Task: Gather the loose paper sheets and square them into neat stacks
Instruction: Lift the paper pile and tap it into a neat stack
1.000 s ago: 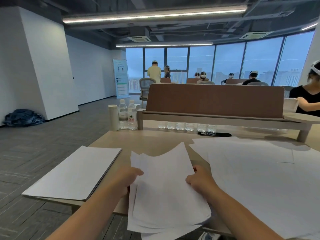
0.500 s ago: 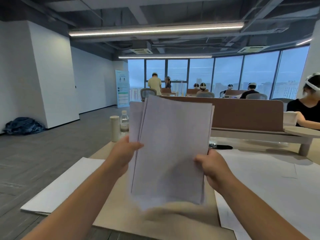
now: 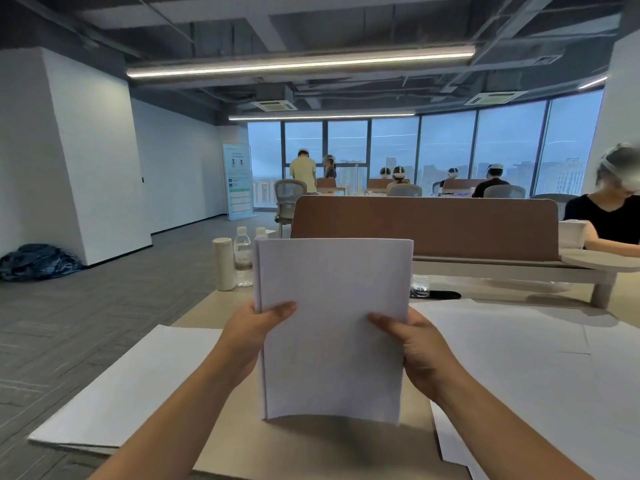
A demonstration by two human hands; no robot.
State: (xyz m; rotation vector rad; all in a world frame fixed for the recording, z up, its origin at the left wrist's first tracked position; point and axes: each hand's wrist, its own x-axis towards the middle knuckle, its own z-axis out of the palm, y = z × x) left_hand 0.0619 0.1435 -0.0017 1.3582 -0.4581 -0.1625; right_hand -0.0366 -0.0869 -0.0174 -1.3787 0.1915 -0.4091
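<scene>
White sheaf held upright between both hands, in front of the chest, over the desk.
Left hand clamps the left edge: thumb across the front face, fingers hidden behind.
Right hand clamps the right edge about the same height, thumb on the front, fingers behind too.
Both grips sit roughly mid-height on the sheaf.
Top edge looks level. The left edge shows a few sheets slightly offset, so not fully flush.
Bottom edge curves a bit, with a shadow right under it. It is at the desk or just above it; contact unclear.

Left of the left forearm: flat stack on the desk, reaching the near-left corner, apart from the sheaf.
Right of the right forearm: loose sheets spread and overlapping, covering most of that side.

Behind the sheaf: white flask and water bottles at the far-left of the desk, partly hidden by the top-left corner.
Black pen-like item just past the right edge; type unclear.
Brown divider beyond. Person in black seated far right.
</scene>
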